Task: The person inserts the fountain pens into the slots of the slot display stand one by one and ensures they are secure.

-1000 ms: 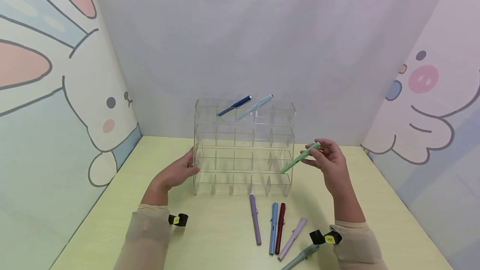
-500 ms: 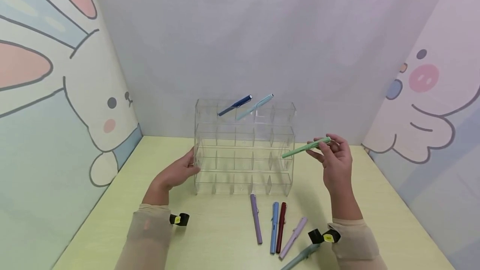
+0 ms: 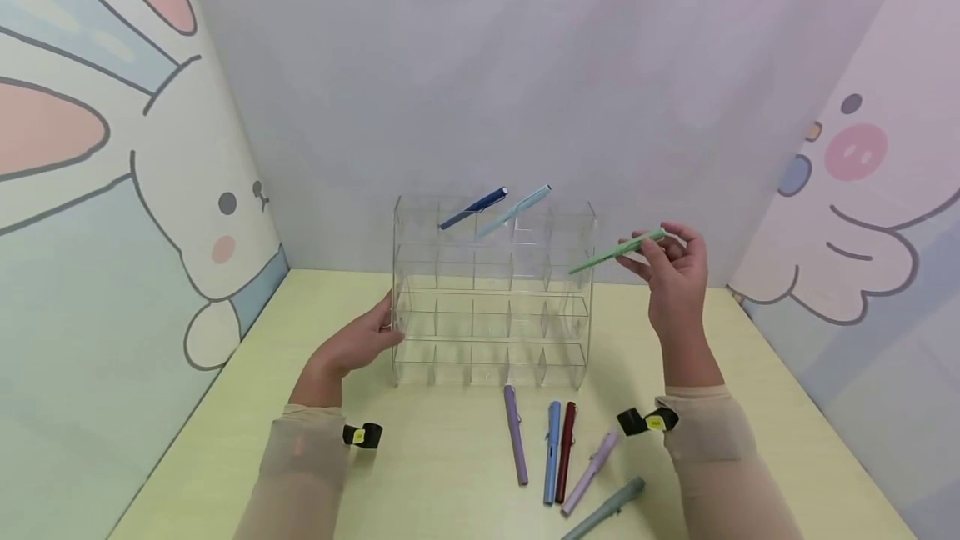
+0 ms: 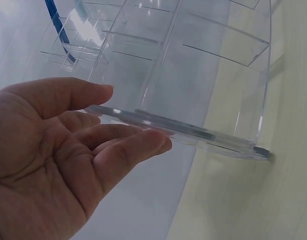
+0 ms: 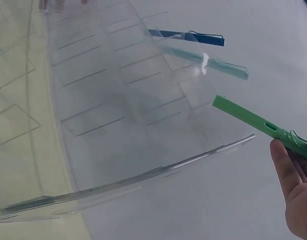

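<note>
A clear acrylic pen rack point(image 3: 491, 327) with stepped tiers of compartments stands upright on the table. My left hand point(image 3: 360, 343) holds its left side panel, thumb in front and fingers behind; the left wrist view shows the panel's edge point(image 4: 158, 122) between them. My right hand point(image 3: 677, 277) pinches a light green pen point(image 3: 617, 251) by its clip end, right of the rack's upper tiers. The pen's other end points left and slightly down, overlapping the rack's right edge in the head view. A dark blue pen point(image 3: 474, 208) and a pale blue pen point(image 3: 515, 210) lean in the top tier.
On the table before the rack lie a purple pen point(image 3: 516, 436), a blue pen point(image 3: 552, 452), a dark red pen point(image 3: 566, 452), a lilac pen point(image 3: 590, 473) and a grey-green pen point(image 3: 606, 510). A grey-white back wall point(image 3: 480, 65) rises behind the rack.
My right hand has risen and shifted slightly right with the green pen, from beside the lower tiers to the upper ones. The pen has tipped closer to level. My left hand stays on the rack.
</note>
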Tool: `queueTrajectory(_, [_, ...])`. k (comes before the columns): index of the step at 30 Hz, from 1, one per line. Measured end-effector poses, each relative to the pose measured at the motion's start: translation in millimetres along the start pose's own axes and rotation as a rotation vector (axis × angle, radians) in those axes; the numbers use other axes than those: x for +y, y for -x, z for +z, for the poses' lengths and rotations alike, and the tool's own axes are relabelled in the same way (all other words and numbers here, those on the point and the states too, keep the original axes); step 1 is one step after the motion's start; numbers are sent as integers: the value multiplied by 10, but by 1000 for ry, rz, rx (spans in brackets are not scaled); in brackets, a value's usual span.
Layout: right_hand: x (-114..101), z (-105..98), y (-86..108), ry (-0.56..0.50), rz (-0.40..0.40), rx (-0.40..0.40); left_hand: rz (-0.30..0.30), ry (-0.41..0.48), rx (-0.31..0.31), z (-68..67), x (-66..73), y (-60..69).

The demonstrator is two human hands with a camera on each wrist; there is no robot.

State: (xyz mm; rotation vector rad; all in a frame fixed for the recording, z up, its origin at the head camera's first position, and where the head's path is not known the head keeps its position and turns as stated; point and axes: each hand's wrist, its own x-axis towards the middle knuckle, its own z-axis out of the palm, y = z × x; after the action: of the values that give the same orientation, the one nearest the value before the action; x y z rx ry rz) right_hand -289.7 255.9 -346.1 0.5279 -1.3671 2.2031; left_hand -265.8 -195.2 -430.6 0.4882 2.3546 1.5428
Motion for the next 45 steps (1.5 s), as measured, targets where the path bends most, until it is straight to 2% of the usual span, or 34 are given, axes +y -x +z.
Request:
queueTrajectory(9, [-118,212,-485,16,-32,-29,10,-3,-3,-10,11,-12])
queueTrajectory(13, [-162,301,-632,35,-35,-37,3,6,-1,-4,-12,-28])
queueTrajectory(20, [-162,448,-811,49,-24,-46,26,16,-3,1,-46,-47])
queueTrajectory(29, [-67,500,-837,94,31,-73,24,3,8,4,-13,-33])
queueTrajectory(37, [-41,534,-832,98,24,-70,28,-10,12,-20,-9,-32])
queueTrajectory(45, [38,571,-773,187,32,-136,12,1,11,-8,-13,-31])
